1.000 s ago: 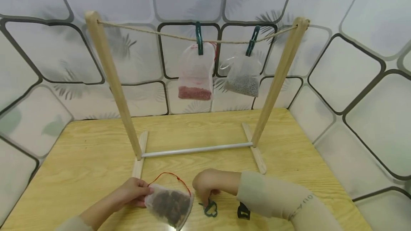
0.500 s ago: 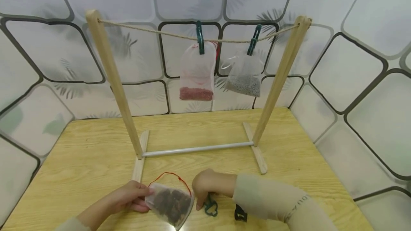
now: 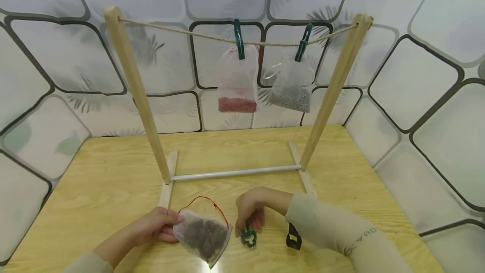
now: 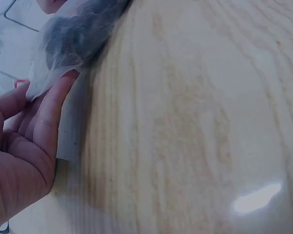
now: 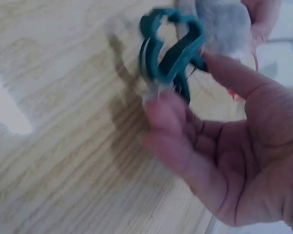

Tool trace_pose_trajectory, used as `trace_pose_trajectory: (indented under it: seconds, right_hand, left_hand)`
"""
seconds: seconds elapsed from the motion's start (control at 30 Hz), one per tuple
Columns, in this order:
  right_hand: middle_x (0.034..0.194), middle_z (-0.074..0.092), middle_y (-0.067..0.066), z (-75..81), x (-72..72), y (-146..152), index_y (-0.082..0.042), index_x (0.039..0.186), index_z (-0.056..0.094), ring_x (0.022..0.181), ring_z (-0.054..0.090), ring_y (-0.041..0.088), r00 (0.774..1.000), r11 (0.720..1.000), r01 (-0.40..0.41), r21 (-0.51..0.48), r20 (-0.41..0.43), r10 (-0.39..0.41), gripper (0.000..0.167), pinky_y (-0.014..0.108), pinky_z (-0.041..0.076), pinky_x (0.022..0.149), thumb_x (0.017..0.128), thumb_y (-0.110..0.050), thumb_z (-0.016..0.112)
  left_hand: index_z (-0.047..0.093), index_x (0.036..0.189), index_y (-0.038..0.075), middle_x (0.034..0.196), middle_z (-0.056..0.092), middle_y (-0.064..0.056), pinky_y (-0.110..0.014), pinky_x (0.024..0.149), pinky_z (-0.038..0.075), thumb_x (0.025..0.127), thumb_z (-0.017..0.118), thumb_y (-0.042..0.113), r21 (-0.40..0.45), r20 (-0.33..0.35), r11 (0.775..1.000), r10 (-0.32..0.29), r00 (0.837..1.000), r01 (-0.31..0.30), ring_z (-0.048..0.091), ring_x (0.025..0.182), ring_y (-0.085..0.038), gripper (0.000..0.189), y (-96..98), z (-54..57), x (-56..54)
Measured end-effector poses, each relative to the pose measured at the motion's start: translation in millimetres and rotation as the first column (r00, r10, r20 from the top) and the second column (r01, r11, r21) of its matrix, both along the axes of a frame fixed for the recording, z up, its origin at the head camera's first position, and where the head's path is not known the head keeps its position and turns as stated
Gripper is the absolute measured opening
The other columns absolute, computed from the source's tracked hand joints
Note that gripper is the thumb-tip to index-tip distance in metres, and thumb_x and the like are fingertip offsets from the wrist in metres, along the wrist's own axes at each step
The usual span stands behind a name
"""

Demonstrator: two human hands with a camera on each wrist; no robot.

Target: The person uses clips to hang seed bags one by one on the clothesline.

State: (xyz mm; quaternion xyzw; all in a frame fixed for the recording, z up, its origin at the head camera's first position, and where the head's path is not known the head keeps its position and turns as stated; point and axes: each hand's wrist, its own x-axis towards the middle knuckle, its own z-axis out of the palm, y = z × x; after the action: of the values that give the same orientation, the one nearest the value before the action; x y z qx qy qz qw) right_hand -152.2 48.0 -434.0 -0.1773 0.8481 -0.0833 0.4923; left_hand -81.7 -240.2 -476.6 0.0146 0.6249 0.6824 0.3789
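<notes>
My left hand (image 3: 162, 225) pinches the upper corner of a white mesh drawstring bag (image 3: 204, 236) filled with dark brown chunks. A red cord loops from the bag's mouth. In the left wrist view, thumb and fingers grip the thin mesh (image 4: 49, 73). Just right of the bag, my right hand (image 3: 251, 210) holds a dark green clothespin (image 3: 248, 237). The right wrist view shows this clothespin (image 5: 172, 48) between thumb and fingers, its shaped end pointing away from the palm, with a shadow on the table beside it.
A wooden frame (image 3: 138, 92) with a rope (image 3: 170, 30) stands behind the hands. Green clothespins hold a mesh bag of pink grains (image 3: 238, 96) and a clear bag of grey grains (image 3: 291, 92) on it. A black object (image 3: 293, 237) shows by the right sleeve.
My right hand has shifted slightly up and to the right, and its fingers now hold the clothespin. My left hand keeps its grip on the bag. The head view has tilted slightly.
</notes>
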Motion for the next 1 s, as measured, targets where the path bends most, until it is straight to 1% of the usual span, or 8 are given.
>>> trace_pose_trajectory:
  seconds: [0.17, 0.33, 0.47, 0.53, 0.6, 0.67, 0.8, 1.0]
  right_hand:
    - [0.062, 0.068, 0.016, 7.6, -14.2, 8, 0.001, 0.061, 0.071, 0.048, 0.064, 0.018, 0.992, 0.992, 0.059, -0.112, 0.118, -0.046, 0.035, 0.038, 0.057, 0.058, 0.079, -0.029, 0.076]
    - [0.060, 0.068, 0.013, 16.2, -20.1, 13, 0.000, 0.062, 0.071, 0.048, 0.063, 0.016, 0.996, 0.977, 0.056, -0.203, 0.081, -0.040, 0.032, 0.040, 0.057, 0.060, 0.079, -0.026, 0.076]
    - [0.056, 0.065, 0.009, 26.0, -21.1, 15, 0.000, 0.062, 0.070, 0.047, 0.060, 0.013, 0.999, 0.952, 0.039, -0.303, 0.034, -0.031, 0.032, 0.043, 0.057, 0.061, 0.082, -0.025, 0.074]
    - [0.055, 0.065, 0.008, 32.0, -20.9, 14, 0.000, 0.062, 0.068, 0.047, 0.060, 0.013, 0.999, 0.935, 0.040, -0.352, 0.015, -0.037, 0.031, 0.044, 0.057, 0.062, 0.082, -0.023, 0.074]
    - [0.056, 0.065, 0.008, 39.5, -20.2, 12, 0.000, 0.063, 0.067, 0.049, 0.062, 0.015, 0.999, 0.918, 0.041, -0.394, 0.001, -0.044, 0.030, 0.044, 0.057, 0.063, 0.082, -0.021, 0.074]
    - [0.058, 0.066, 0.009, 48.1, -19.2, 10, -0.001, 0.063, 0.066, 0.053, 0.065, 0.021, 0.999, 0.901, 0.033, -0.433, -0.019, -0.046, 0.028, 0.044, 0.057, 0.064, 0.082, -0.020, 0.074]
    - [0.062, 0.068, 0.010, 68.1, -18.2, 6, -0.002, 0.065, 0.067, 0.066, 0.068, 0.034, 0.998, 0.875, 0.000, -0.483, -0.055, -0.031, 0.025, 0.038, 0.058, 0.061, 0.084, -0.018, 0.073]
    - [0.063, 0.068, 0.008, 97.9, -21.7, 2, -0.003, 0.067, 0.068, 0.060, 0.067, 0.024, 0.993, 0.859, -0.015, -0.512, -0.107, -0.046, 0.025, 0.031, 0.057, 0.059, 0.086, -0.020, 0.071]
  left_hand:
    - [0.066, 0.099, -0.002, 0.083, 0.072, -0.006, -0.030, 0.072, 0.057, 0.097, 0.051, 0.013, 0.024, -0.034, 0.997, -0.066, 0.997, 0.067, 0.070, 0.079, -0.015, 0.021, -1.8, 12.3, -8.2]
    - [0.065, 0.099, -0.006, 0.083, 0.072, -0.007, -0.031, 0.070, 0.057, 0.096, 0.051, 0.012, -0.006, -0.085, 0.991, -0.131, 0.988, 0.131, 0.070, 0.079, -0.016, 0.023, -1.0, 31.4, -15.5]
    - [0.066, 0.100, -0.007, 0.082, 0.072, -0.005, -0.031, 0.068, 0.057, 0.095, 0.053, 0.013, -0.047, -0.127, 0.987, -0.157, 0.979, 0.153, 0.070, 0.076, -0.016, 0.024, 0.8, 47.8, -21.1]
    - [0.066, 0.097, -0.007, 0.080, 0.071, -0.003, -0.031, 0.067, 0.057, 0.095, 0.055, 0.015, -0.091, -0.175, 0.982, -0.180, 0.968, 0.166, 0.070, 0.074, -0.015, 0.025, 2.1, 55.5, -22.8]
    - [0.066, 0.095, -0.009, 0.076, 0.069, -0.001, -0.034, 0.066, 0.057, 0.095, 0.055, 0.017, -0.148, -0.240, 0.972, -0.214, 0.947, 0.182, 0.069, 0.071, -0.013, 0.027, 4.0, 63.0, -23.8]
    - [0.064, 0.088, -0.010, 0.070, 0.065, 0.003, -0.037, 0.066, 0.057, 0.095, 0.057, 0.019, -0.220, -0.309, 0.957, -0.253, 0.917, 0.190, 0.066, 0.066, -0.011, 0.031, 7.2, 71.0, -24.3]
    - [0.064, 0.082, -0.007, 0.068, 0.058, 0.003, -0.039, 0.065, 0.057, 0.094, 0.059, 0.021, -0.339, -0.400, 0.926, -0.303, 0.865, 0.168, 0.061, 0.065, -0.009, 0.031, 14.8, 88.3, -26.4]
    - [0.068, 0.084, -0.001, 0.069, 0.059, 0.001, -0.030, 0.062, 0.056, 0.094, 0.058, 0.020, -0.453, -0.489, 0.885, -0.350, 0.799, 0.110, 0.061, 0.067, -0.011, 0.025, 18.2, 117.0, -33.0]
